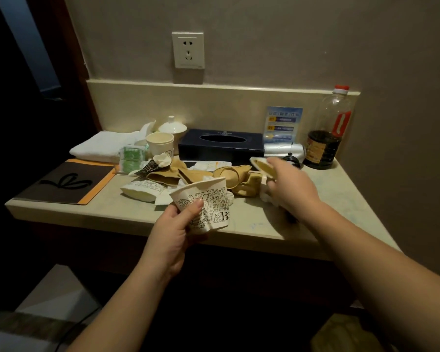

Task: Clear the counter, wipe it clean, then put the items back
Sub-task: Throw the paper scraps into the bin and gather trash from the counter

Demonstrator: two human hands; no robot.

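Head view: "SWEET LUNCH DINNER" cup [208, 204] in left hand [174, 233].

Looks like a hotel or guest room, judging by what sits on a narrow stone counter [335, 189] set against a plain wall. Behind the dark tissue box [220, 146], a wall socket [188, 50]; left of the tissue box, a lidded white teacup [172, 127], a folded white towel [99, 148] and a dark leather-look folder [66, 184]; right of the tissue box, a blue printed notice card [283, 124] and a silver hairdryer [285, 149]
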